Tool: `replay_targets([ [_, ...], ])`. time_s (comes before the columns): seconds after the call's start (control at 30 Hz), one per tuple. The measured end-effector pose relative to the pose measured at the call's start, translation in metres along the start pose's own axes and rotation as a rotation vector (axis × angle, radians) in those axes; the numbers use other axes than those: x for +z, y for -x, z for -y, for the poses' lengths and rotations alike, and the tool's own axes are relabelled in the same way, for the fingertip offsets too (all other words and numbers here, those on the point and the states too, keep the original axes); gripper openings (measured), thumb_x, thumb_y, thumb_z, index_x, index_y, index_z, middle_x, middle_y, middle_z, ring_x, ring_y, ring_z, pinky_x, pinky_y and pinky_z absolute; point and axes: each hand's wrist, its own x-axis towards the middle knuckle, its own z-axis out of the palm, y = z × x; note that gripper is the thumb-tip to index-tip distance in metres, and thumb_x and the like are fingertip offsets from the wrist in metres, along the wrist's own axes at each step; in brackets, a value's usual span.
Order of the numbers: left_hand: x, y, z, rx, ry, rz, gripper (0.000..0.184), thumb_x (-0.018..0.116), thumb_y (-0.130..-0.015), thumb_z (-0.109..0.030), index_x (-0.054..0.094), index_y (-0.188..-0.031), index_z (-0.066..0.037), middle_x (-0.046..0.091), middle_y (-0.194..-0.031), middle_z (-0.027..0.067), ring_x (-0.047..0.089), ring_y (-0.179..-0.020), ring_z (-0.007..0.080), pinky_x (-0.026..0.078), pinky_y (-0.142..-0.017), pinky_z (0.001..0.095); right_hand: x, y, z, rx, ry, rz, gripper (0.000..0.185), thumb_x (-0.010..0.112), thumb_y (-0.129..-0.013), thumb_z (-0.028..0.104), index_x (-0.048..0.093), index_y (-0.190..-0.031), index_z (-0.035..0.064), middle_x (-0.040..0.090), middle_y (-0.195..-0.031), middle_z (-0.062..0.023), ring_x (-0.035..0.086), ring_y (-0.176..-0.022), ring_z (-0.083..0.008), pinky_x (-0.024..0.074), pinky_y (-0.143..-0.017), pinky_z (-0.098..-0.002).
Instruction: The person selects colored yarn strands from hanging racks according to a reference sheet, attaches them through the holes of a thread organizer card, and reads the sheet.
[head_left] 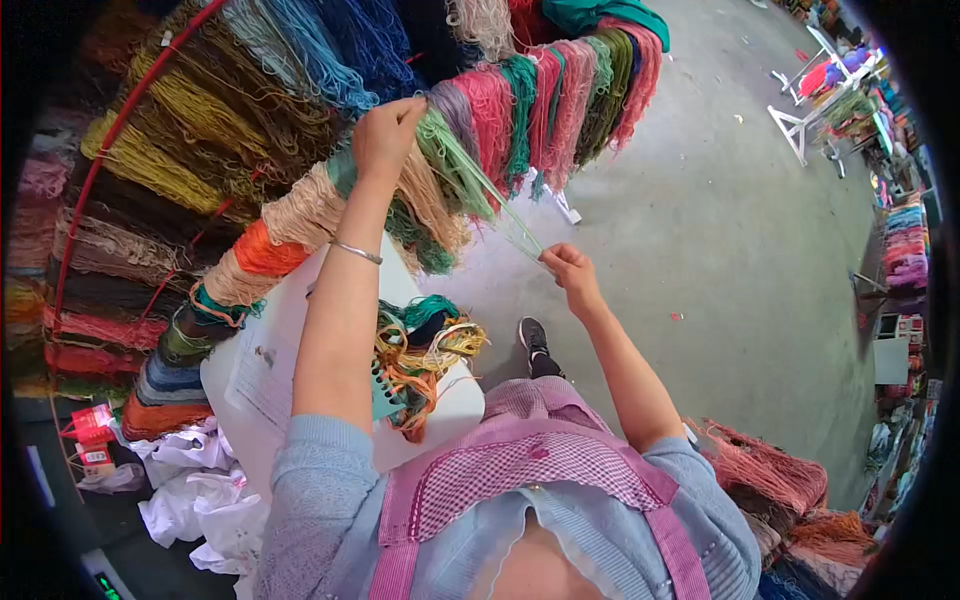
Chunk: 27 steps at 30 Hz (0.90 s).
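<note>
A skein of light green yarn (pixel 455 165) hangs over the rail among other skeins. My left hand (pixel 385 140), with a silver bangle at the wrist, is closed at the top of this skein and appears to grip it; its fingertips are partly hidden. Lower and to the right, my right hand (pixel 570 272) pinches a few light green strands, drawn taut away from the rail. Beside the green skein hang a grey-purple skein (pixel 455 115) and a pink one (pixel 487 110). Beige yarn (pixel 425 200) hangs just below my left hand.
A white table (pixel 285 350) carries a printed sheet (pixel 262 385) and a tangle of mixed yarn (pixel 425 365). Racks of colored skeins (pixel 190 120) fill the left, with a red bar (pixel 130 100) across them. White plastic bags (pixel 205 505) lie lower left; pinkish yarn (pixel 765 470) is piled lower right.
</note>
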Motion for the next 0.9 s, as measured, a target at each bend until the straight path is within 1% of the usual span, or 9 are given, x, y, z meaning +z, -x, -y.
replay_targets([
  [0.23,0.002,-0.009,0.005,0.087,0.007,-0.096,0.039,0.059,-0.081,-0.039,0.065,-0.103,-0.008,0.065,-0.097,0.015,0.062,-0.086,0.0318,0.048,-0.072,0.0377,0.014,0.011,-0.001,-0.015,0.056,0.044,0.013,0.061,-0.084,0.017,0.064,-0.078,0.0068,0.048,-0.061,0.0091,0.036,-0.054,-0.0007,0.0249,-0.049,-0.0197],
  [0.43,-0.001,-0.014,0.011,-0.104,0.022,0.02,0.032,0.061,-0.08,-0.035,0.059,-0.081,-0.004,0.063,-0.086,0.0159,0.058,-0.085,0.0363,0.045,-0.073,0.042,0.027,0.009,0.002,-0.107,0.082,0.078,0.013,0.063,-0.083,0.017,0.065,-0.083,0.0043,0.054,-0.065,0.0028,0.044,-0.061,-0.0064,0.0345,-0.055,-0.0222],
  [0.5,0.004,-0.019,0.018,-0.114,0.05,-0.037,0.029,0.063,-0.078,-0.031,0.055,-0.075,-0.004,0.061,-0.081,0.0158,0.058,-0.081,0.0356,0.044,-0.071,0.0418,0.035,-0.001,0.012,-0.624,0.425,-0.09,0.015,0.067,-0.078,0.016,0.066,-0.09,0.0063,0.059,-0.078,-0.005,0.051,-0.076,-0.016,0.0403,-0.068,-0.028],
  [0.57,0.009,-0.026,0.033,-0.209,0.116,-0.343,0.027,0.065,-0.077,-0.028,0.056,-0.075,-0.003,0.06,-0.078,0.0162,0.057,-0.08,0.0348,0.044,-0.072,0.0417,0.047,-0.002,0.047,-0.663,0.435,-0.095,0.022,0.069,-0.075,0.015,0.065,-0.096,0.0082,0.059,-0.084,-0.0073,0.051,-0.082,-0.0203,0.0401,-0.073,-0.0308],
  [0.6,0.008,-0.023,0.026,-0.201,0.048,-0.368,0.028,0.065,-0.081,-0.026,0.056,-0.085,0.001,0.06,-0.082,0.0142,0.058,-0.077,0.0279,0.045,-0.072,0.0381,0.051,-0.002,0.066,-0.7,0.442,-0.096,0.031,0.072,-0.072,0.014,0.065,-0.101,0.01,0.059,-0.09,-0.0095,0.051,-0.089,-0.0245,0.04,-0.078,-0.0335],
  [0.67,0.014,-0.027,0.043,-0.088,0.148,-0.432,0.031,0.069,-0.075,-0.027,0.056,-0.087,-0.001,0.06,-0.084,0.0158,0.058,-0.082,0.0322,0.045,-0.075,0.0402,0.058,0.001,0.084,-0.825,0.59,-0.11,0.043,0.074,-0.068,0.014,0.061,-0.109,0.0112,0.059,-0.093,-0.0092,0.051,-0.091,-0.0264,0.0399,-0.08,-0.0355],
  [0.73,0.004,-0.014,0.056,-0.008,0.528,-0.373,0.038,0.07,-0.076,-0.024,0.057,-0.102,0.0,0.062,-0.097,0.0118,0.061,-0.085,0.021,0.048,-0.075,0.0312,0.055,-0.001,0.075,-0.892,0.693,-0.083,0.05,0.075,-0.067,0.013,0.058,-0.113,0.0102,0.058,-0.099,-0.0109,0.053,-0.095,-0.0274,0.0435,-0.079,-0.0364],
  [0.8,-0.053,0.019,0.057,-0.003,0.632,-0.176,0.03,0.064,-0.081,-0.015,0.057,-0.106,0.001,0.063,-0.099,0.0083,0.06,-0.09,0.0156,0.047,-0.078,0.0262,0.057,0.02,0.065,-0.7,0.532,0.093,0.031,0.069,-0.077,0.01,0.06,-0.107,0.0053,0.061,-0.096,-0.0088,0.059,-0.083,-0.0163,0.0471,-0.06,-0.025],
  [0.9,-0.126,0.102,0.069,-0.083,0.661,-0.039,0.019,0.055,-0.088,-0.009,0.059,-0.105,0.001,0.063,-0.101,0.0066,0.058,-0.091,0.0116,0.047,-0.08,0.0239,0.064,0.066,0.052,-0.266,0.397,0.398,0.017,0.056,-0.088,0.011,0.061,-0.099,-0.0004,0.063,-0.077,-0.0019,0.056,-0.069,-0.0078,0.0455,-0.062,-0.0226],
])
